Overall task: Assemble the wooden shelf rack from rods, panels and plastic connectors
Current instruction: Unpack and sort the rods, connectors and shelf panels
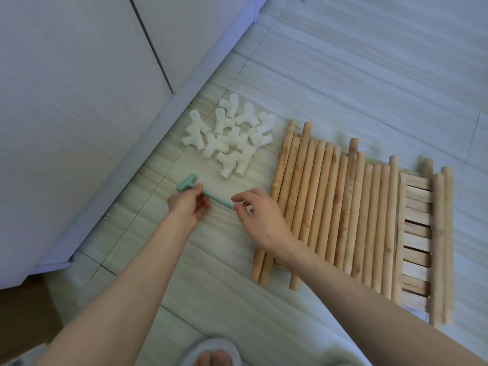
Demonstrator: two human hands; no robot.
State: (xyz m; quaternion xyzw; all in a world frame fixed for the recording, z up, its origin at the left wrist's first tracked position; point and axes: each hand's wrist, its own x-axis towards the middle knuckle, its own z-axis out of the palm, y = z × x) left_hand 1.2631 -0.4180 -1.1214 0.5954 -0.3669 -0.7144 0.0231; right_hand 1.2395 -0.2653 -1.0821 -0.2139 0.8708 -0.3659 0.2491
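Both hands work a small mint-green plastic T-shaped mallet (pixel 204 193) just above the pale tiled floor (pixel 343 75): the left hand (pixel 188 204) grips its shaft near the head, the right hand (pixel 257 211) apparently pinches the far tip, probably checking it. The heap of white plastic connectors (pixel 232 134), the row of round wooden rods (pixel 343 207) and the slatted wooden panel (pixel 416 241) lie sorted nearby, unjoined.
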